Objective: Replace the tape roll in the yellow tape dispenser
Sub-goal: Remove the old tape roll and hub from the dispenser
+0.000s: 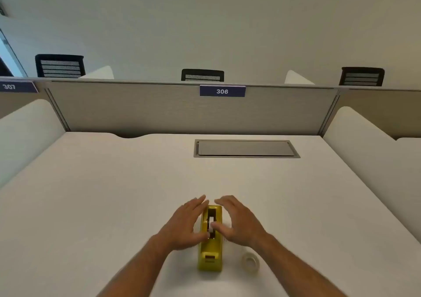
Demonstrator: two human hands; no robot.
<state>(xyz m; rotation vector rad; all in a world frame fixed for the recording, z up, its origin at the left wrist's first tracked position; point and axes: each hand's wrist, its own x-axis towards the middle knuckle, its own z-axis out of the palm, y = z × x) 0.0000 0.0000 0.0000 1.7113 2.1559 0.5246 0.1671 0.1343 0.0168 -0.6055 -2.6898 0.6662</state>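
Head view: left hand point(185, 222) lies spread, fingers loose, against the left flank of the yellow tape dispenser point(210, 239) on the white desk point(91, 205). Right hand point(239, 221) flanks it, thumb at the roll slot, gripping nothing. Clear tape roll point(250, 261) lies near, right.

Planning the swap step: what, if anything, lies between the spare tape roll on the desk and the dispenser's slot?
On the desk itself nothing lies between the tape roll and the yellow dispenser. The slot is not free, though: an old core sits in it, and the left hand and right hand flank it.
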